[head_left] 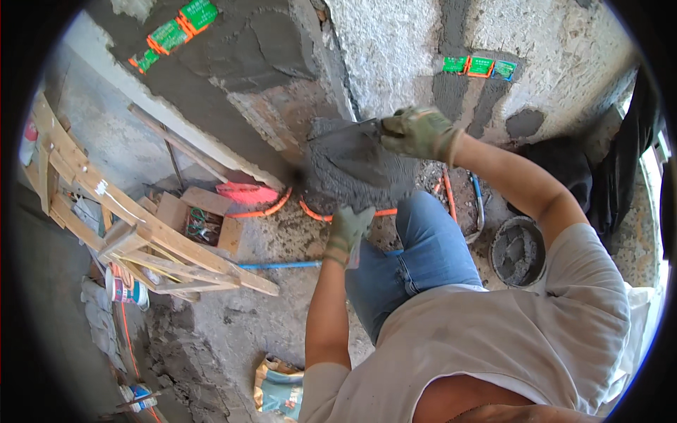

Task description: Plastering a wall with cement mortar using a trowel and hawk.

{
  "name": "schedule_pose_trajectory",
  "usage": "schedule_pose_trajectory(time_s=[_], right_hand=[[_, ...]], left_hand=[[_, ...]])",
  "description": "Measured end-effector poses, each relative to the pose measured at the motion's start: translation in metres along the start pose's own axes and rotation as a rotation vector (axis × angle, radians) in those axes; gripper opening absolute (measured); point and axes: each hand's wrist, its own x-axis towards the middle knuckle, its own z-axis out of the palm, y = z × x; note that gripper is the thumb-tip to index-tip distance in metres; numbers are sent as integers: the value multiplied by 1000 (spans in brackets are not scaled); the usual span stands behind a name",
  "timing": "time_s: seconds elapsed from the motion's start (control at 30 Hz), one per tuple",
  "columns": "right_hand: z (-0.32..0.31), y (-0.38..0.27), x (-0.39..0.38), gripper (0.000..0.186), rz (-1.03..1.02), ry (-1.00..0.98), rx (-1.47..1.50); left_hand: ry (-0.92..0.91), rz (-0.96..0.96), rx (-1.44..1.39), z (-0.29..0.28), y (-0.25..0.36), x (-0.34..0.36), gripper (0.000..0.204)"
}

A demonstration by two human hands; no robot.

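The trowel (pixel 358 136) is clasped by the right hand (pixel 417 133), its blade extended leftward from that grip across the far side of the mortar (pixel 326 175). The left hand (pixel 348 231) is placed by the mortar's near edge; whether anything is grasped there cannot be told.

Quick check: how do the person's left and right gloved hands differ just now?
The right hand grips a flat, grey, mortar-smeared trowel; the left hand's grip is unclear. The right hand is higher in the picture; the left hand is lower, near the blue denim jeans. Both wear greenish fabric gloves.
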Motion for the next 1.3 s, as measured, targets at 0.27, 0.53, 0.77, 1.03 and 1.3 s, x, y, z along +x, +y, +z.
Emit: schedule_pose_trajectory(time_s=[0.27,0.53,0.77,1.03,1.3], right_hand=[[-13,11,-14,35,36,-106,-97],[-12,52,22,25,-374,615,-121],[22,59,89,12,-437,932,135],[76,105,210,18,-378,577,593],[101,125,185,26,-315,483,777]], left_hand=[[41,-270,-271,-7,17,29,18],[253,344,488,14,-6,36,29],[145,-333,-336,28,40,57,20],[73,-348,-362,21,63,66,14],[137,-406,-256,22,69,66,19]])
